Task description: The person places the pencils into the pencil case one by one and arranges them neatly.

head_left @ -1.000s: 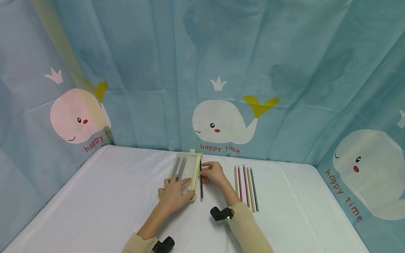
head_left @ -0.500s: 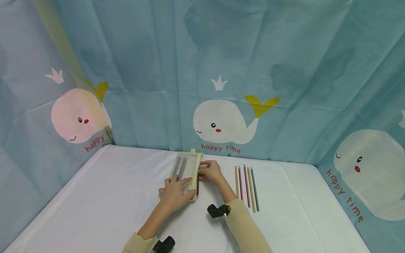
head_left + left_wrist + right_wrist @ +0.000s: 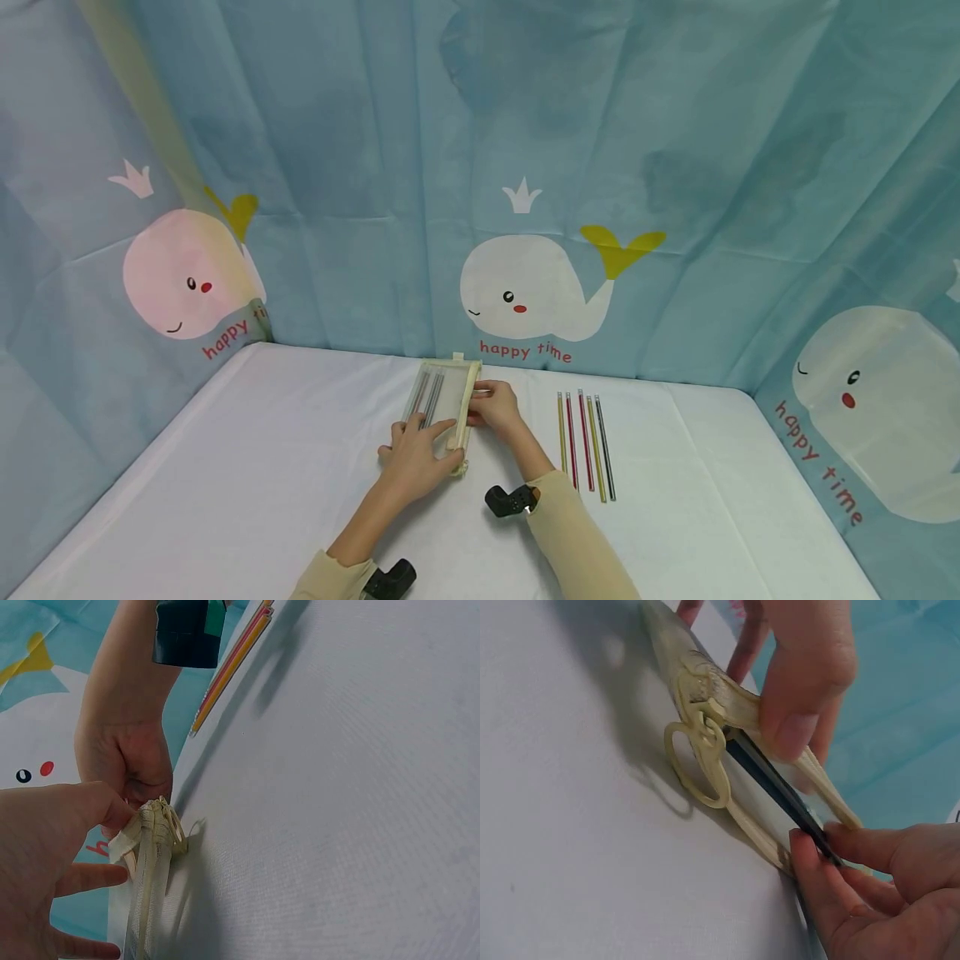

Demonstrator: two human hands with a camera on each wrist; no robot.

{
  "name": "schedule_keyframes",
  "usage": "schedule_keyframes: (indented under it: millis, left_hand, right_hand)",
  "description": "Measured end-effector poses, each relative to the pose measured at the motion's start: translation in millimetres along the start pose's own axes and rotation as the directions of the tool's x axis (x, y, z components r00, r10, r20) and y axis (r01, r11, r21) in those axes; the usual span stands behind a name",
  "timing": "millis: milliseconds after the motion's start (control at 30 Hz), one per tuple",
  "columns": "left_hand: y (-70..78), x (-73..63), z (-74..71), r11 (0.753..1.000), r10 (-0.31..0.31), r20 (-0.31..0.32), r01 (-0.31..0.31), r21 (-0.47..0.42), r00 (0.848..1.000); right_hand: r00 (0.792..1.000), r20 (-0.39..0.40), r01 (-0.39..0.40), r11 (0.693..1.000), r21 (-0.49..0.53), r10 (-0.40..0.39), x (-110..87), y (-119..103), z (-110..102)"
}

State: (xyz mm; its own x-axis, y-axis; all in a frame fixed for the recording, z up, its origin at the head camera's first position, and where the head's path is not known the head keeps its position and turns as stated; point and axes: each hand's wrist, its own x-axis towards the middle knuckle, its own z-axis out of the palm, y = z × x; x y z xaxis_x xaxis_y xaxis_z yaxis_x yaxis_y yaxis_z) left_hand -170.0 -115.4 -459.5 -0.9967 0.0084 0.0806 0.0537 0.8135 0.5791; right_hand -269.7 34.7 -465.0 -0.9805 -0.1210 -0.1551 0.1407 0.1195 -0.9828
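Observation:
A clear mesh pencil case (image 3: 454,392) with cream zipped edges lies at the back of the table, some silvery-grey pencils (image 3: 431,400) showing inside it. My left hand (image 3: 411,460) rests over its near part with fingers spread. In the right wrist view the left thumb (image 3: 791,735) bears on one lip of the unzipped opening, and the lip looks pinched. My right hand (image 3: 495,407) is at the case's right side. Its thumb and fingertips pinch a dark pencil (image 3: 772,778), which lies lengthwise within the opening. From the head view the case edge hides this pencil.
Right of the hands lies a row of several pencils (image 3: 586,442) in gold, red and black. A cream zip-pull ring (image 3: 676,761) hangs at the case's near end. Behind the white table (image 3: 247,467) hangs a blue whale-print curtain (image 3: 360,250).
The dark pencil, first lying along the outside of the case's right edge, has moved left into the opening. My right hand shifted slightly left with it; the left hand stayed in place.

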Motion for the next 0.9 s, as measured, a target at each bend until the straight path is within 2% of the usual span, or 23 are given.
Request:
schedule_keyframes:
  millis: [467, 900]
  left_hand:
    - [-1.2, 0.4, 0.4, 1.0, -0.01, 0.016, 0.011, -0.009, 1.0]
    - [0.4, -1.8, -2.6, 1.0, 0.016, 0.011, -0.016, 0.006, 1.0]
  right_hand:
    - [0.999, 0.02, 0.042, 0.998, -0.051, -0.041, 2.2, 3.6, 5.9]
    - [0.995, 0.061, 0.082, 0.996, -0.036, -0.08, -7.9, 1.4, -9.4]
